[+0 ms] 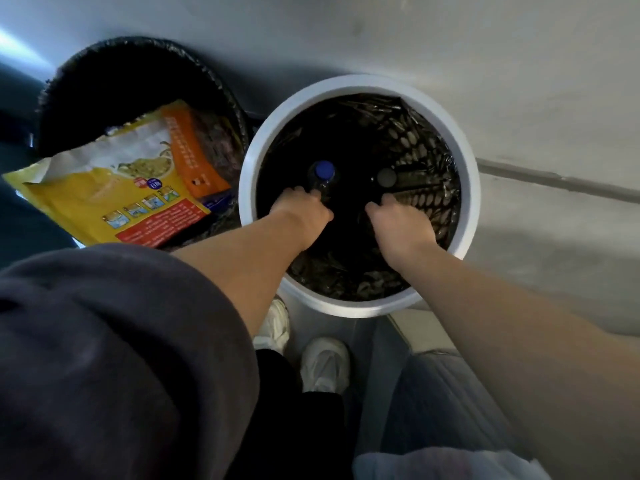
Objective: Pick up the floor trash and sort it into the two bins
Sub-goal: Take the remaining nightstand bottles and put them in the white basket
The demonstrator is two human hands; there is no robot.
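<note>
**Desk:** Where does the sorting stand?

**Photographer:** At the drop. A person leans over the white-rimmed bin [360, 84], lined with a black bag, both arms reaching down into its mouth. Just beside it on the left stands the black bin [114, 74], a yellow food packet [114, 188] jutting out over its near rim, so that side looks served already.

**Desk:** And the hands?

**Photographer:** Both full. The left hand [301, 211] curls round the neck of a blue-capped bottle [323, 171]. The right hand [398, 223] grips a dark-capped bottle [386, 177], though its body is lost against the liner. Both bottles sit upright, inside the rim and well below it.

**Desk:** What does the next move call for?

**Photographer:** My reading: simply let go. Open the fingers, let the bottles fall to the bottom, then lift the arms straight up, clear of the liner's loose folds, which could snag. How much trash is left on the floor cannot be told from here.
</note>
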